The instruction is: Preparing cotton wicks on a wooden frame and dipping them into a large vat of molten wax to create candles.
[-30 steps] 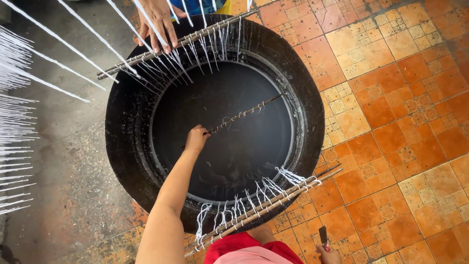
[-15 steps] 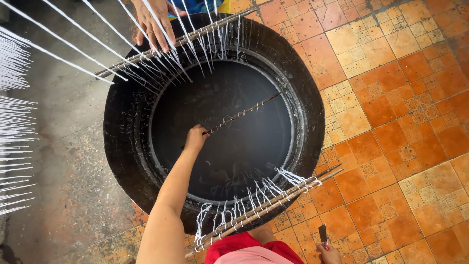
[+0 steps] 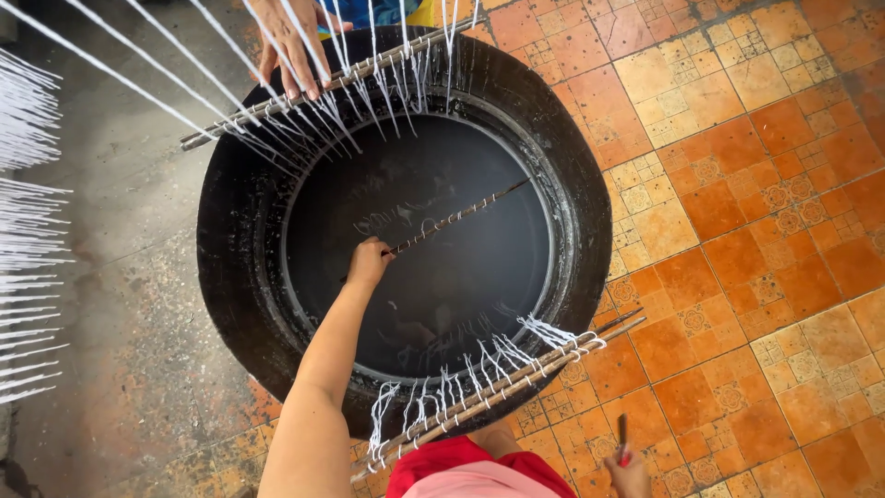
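A wide black vat of dark liquid stands below me. My left hand reaches into it, shut on the end of a thin rod that lies across the liquid with loops of string along it. My right hand is at the bottom edge, shut on a small red-handled blade. Several rods hung with white strings rest on the near rim.
Another person's hand presses a string-hung rod on the far rim. Taut white strands fan in from the left. Orange tiled floor lies to the right, grey concrete to the left.
The strings on the far rod have swung to the right and faint ripples show on the liquid. My right hand has turned the blade edge-on. My left hand has stayed put.
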